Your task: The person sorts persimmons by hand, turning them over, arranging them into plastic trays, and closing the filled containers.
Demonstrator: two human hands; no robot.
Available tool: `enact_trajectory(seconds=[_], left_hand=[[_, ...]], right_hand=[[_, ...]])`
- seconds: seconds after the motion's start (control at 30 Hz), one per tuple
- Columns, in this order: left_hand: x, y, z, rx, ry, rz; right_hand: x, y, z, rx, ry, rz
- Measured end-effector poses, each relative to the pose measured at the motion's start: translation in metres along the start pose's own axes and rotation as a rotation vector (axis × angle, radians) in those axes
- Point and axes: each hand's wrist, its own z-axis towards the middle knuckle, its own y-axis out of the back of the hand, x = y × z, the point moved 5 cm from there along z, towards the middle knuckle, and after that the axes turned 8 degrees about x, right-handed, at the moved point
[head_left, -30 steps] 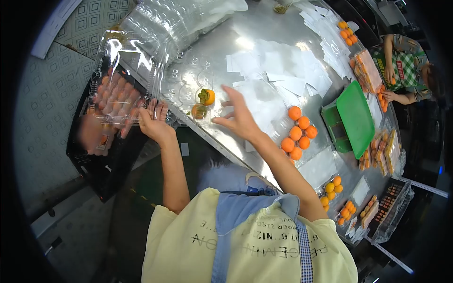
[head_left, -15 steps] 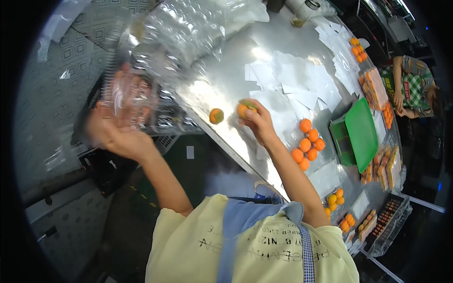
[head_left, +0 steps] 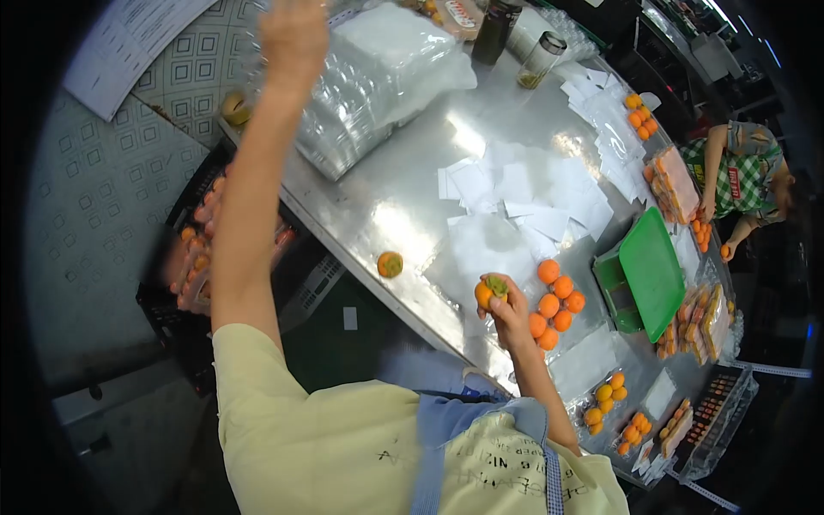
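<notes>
Head view, left to right: reaching to the upper edge with the left hand (head_left: 296,39), too blurred to tell how open or whether gripping; possibly risking a disturbed clear plastic stack (head_left: 356,99) by brushing past; with the loose persimmon (head_left: 390,264), possibly risking a roll off the table (head_left: 429,163) by lying unsupported near the rim; with the held persimmon (head_left: 487,295), possibly risking a drop by pinching lightly, or bumping the orange fruit cluster (head_left: 548,305) by passing close. Lying between both hands, well apart: loose persimmon. Resting in the right hand's (head_left: 511,318) curled, partly closed fingers: held persimmon.
</notes>
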Motion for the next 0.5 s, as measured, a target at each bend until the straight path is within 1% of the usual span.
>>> enact_trajectory(seconds=[0.03, 0.1, 0.17, 0.27, 0.33, 0.43, 0.5], left_hand=[[-0.015, -0.036, -0.006, 0.079, -0.041, 0.093], [-0.055, -0.093, -0.026, 0.758, 0.176, -0.063], [-0.090, -0.126, -0.052, 0.753, 0.181, -0.056], [-0.118, -0.146, -0.063, 0.711, 0.179, -0.071], [-0.118, -0.159, -0.068, 0.647, 0.196, -0.098], [-0.122, -0.167, -0.072, 0.596, 0.224, -0.143], [-0.125, -0.159, -0.076, 0.564, 0.207, -0.143]], right_hand=[[-0.001, 0.003, -0.001, -0.007, -0.017, 0.004], [-0.003, 0.009, -0.002, -0.051, -0.029, -0.002], [-0.003, 0.015, -0.004, -0.075, -0.040, -0.011], [-0.006, 0.023, -0.003, -0.100, -0.061, -0.002], [-0.008, 0.023, -0.002, -0.118, -0.076, 0.030], [-0.011, 0.021, 0.006, -0.066, -0.104, -0.018], [-0.009, 0.014, 0.014, -0.051, -0.085, -0.025]])
